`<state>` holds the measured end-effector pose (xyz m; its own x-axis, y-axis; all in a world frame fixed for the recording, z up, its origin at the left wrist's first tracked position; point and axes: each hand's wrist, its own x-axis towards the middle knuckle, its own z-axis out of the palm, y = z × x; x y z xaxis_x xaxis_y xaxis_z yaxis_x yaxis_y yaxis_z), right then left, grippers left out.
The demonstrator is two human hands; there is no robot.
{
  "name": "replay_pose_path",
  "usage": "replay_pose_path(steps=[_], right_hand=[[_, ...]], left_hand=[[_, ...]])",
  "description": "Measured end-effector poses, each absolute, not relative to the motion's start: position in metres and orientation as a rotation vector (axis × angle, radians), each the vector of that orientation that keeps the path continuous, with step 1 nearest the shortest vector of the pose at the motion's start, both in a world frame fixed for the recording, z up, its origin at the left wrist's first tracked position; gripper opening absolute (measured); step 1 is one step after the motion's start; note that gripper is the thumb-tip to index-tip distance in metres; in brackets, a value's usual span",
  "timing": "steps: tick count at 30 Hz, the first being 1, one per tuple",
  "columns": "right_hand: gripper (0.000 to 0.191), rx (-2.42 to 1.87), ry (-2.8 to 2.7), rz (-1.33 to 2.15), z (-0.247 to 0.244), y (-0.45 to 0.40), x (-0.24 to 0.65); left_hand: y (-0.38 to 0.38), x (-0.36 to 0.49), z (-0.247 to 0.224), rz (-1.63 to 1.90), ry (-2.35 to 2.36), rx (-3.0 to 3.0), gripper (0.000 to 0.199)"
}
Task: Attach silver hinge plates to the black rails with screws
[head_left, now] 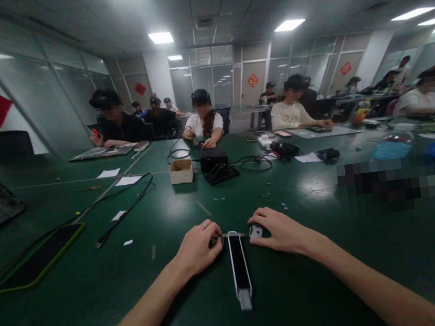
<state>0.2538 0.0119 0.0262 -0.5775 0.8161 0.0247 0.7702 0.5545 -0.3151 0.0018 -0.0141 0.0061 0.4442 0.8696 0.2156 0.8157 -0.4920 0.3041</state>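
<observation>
A long, narrow device with a white frame and black face lies on the green table, with a pale grey block at its near end. A thin metal rod sticks out on both sides of its far end. My left hand rests at the rod's left side, its fingers curled on a small dark piece that they mostly hide. On the other side, my right hand pinches a small grey metal piece with holes close to the rod. Whether that piece touches the rod, I cannot tell.
Several small rings lie beyond my right hand. A black mat with a green rim and a black cable are on the left. Farther back stand a small cardboard box and a black device. Several people sit across the table.
</observation>
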Motion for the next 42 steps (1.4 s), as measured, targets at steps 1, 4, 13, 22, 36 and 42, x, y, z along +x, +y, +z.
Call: replay_pose_path(steps=[1, 4, 13, 22, 36, 42], right_hand=[[0.044, -1.337, -2.619, 0.458, 0.024, 0.013, 0.254], [0.035, -1.230, -2.595, 0.557, 0.017, 0.015, 0.253], [0.028, -0.996, -2.555, 0.601, 0.009, 0.014, 0.250], [0.024, -0.967, -2.500, 0.637, 0.015, 0.011, 0.248], [0.018, -0.892, -2.461, 0.578, 0.013, 0.007, 0.239], [0.022, -0.971, -2.450, 0.272, 0.020, 0.030, 0.267]], left_hand=[[-0.014, 0.002, 0.006, 0.527, 1.490, 2.535, 0.011], [-0.014, 0.002, 0.006, 0.536, 1.481, 2.534, 0.011], [-0.013, 0.002, 0.003, 0.547, 1.447, 2.539, 0.008], [-0.014, 0.002, 0.003, 0.526, 1.443, 2.557, 0.008], [-0.014, 0.004, 0.004, 0.526, 1.376, 2.478, 0.008], [-0.015, 0.004, 0.012, 0.436, 1.405, 2.477, 0.013]])
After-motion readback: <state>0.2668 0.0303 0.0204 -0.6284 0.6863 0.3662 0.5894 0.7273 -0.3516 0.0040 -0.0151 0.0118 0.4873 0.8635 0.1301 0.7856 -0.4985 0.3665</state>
